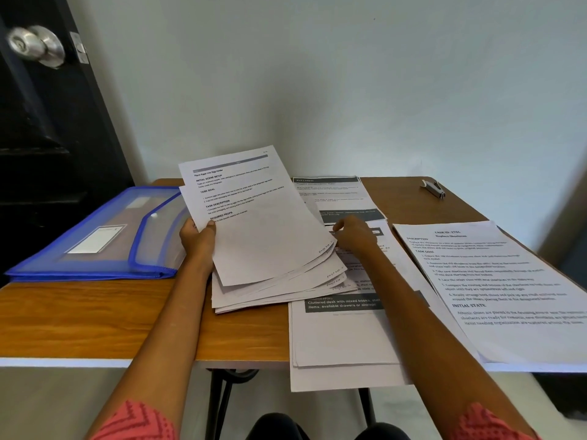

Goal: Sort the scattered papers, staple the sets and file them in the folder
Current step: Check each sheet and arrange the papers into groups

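Two bare arms reach over the worktop (95, 312). Left hand (197, 238) grips a fanned stack of papers (270, 242). Right hand (354, 235) rests curled on loose sheets (343, 338); I cannot tell if its fingers pinch one. At 9 o'clock lies the blue folder (101, 236); at 2 o'clock, the stapler (433, 188).

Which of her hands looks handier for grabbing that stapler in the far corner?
Probably the right hand: it rests on the papers, holds nothing, and lies on the stapler's side. The left hand grips the fanned stack of sheets.
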Motion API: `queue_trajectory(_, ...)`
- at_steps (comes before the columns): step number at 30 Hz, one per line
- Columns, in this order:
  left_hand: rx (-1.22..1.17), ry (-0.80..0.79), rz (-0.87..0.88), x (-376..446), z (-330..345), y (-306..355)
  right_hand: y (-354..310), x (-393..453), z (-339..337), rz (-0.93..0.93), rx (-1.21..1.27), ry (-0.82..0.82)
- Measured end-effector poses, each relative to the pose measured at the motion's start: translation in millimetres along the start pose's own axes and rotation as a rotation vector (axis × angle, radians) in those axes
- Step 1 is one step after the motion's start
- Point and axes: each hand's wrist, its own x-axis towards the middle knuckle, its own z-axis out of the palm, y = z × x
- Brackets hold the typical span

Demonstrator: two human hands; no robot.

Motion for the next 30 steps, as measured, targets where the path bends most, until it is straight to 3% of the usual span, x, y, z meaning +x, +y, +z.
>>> queue_trajectory(13,0.019,-0.012,-0.002,-1,0,2,-3,6,-18,-0.093,0.317,0.188)
queue_trajectory(19,-0.004,-0.023,-0.016,-1,0,3,5,15,-26,-0.281,0.335,0.459)
queue_trajectory(22,-0.014,-0.028,-0.019,-1,-1,2,9,19,-28,-0.237,0.404,0.619)
queue_trajectory(26,-0.032,-0.033,-0.004,-2,-1,3,8,17,-36,-0.170,0.615,0.991)
queue_trajectory(30,-0.212,-0.061,-0.088,-2,-1,6,8,15,-42,-0.118,0.762,1.108)
